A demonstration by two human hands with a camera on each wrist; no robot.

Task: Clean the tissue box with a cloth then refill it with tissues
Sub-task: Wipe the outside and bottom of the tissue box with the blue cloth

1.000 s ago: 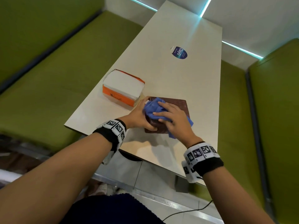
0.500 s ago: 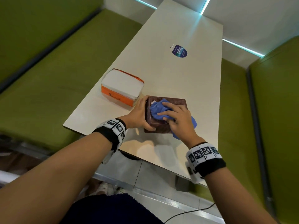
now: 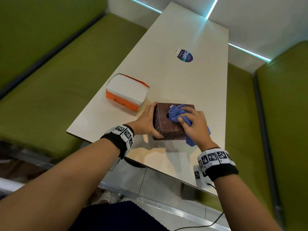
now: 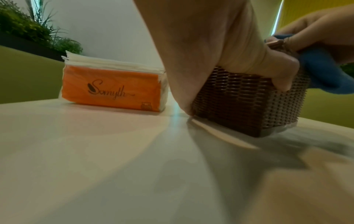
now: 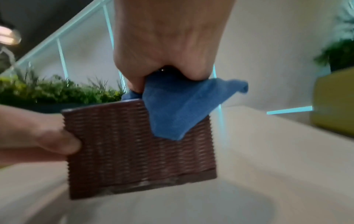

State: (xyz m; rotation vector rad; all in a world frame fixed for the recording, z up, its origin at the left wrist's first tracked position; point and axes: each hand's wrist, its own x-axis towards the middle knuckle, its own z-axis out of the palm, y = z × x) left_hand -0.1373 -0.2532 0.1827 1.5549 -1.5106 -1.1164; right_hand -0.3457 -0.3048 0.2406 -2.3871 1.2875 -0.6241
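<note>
Mid-wipe on the brown woven tissue box [image 3: 173, 121], standing upright on the tabletop [image 3: 191, 80] near its front edge, round opening facing up. Left hand [image 3: 146, 121] clamped on the box's left side, thumb on the near face by the front-left corner and fingers reaching over the far top edge, steadying it. Right hand [image 3: 194, 125] bunched tight around the blue cloth [image 3: 177, 114], pressing it onto the right half of the box top; one loose tail of the cloth hanging down the near face towards the right corner, seen plainly from the right wrist. Cloth directly under the right palm, box directly under the cloth, so the wiping surface lies straight below the grip and the untouched left half of the top lies towards the holding hand. Orange tissue pack [image 3: 127, 93] lying flat just beyond and left of the box, towards the left edge of the tabletop, long side facing the person, close to the left hand and clearly the nearer reach for it once refilling starts. Cleaning judged unfinished; refill not yet begun
</note>
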